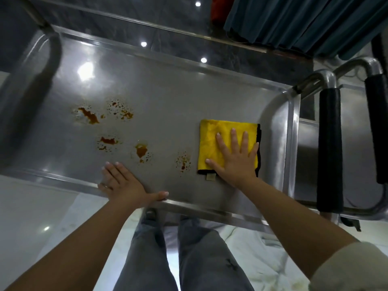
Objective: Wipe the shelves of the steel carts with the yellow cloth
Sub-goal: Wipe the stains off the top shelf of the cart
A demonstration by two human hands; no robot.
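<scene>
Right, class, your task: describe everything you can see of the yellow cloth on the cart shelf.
The yellow cloth is a plush, folded, roughly square piece, bright yellow with black edging along its right and bottom edges and a small tan tag at the lower edge. It lies flat on the steel shelf, near the shelf's right end, apart from the orange-brown stains to its left. The right hand presses on it with fingers spread straight, covering its lower right part.

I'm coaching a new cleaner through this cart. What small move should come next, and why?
Probably slide the yellow cloth left under the flat right hand onto the nearest brown stain. The cloth lies on a bare part of the shelf, the stains are unwiped, and the left hand steadies the near rim.
</scene>
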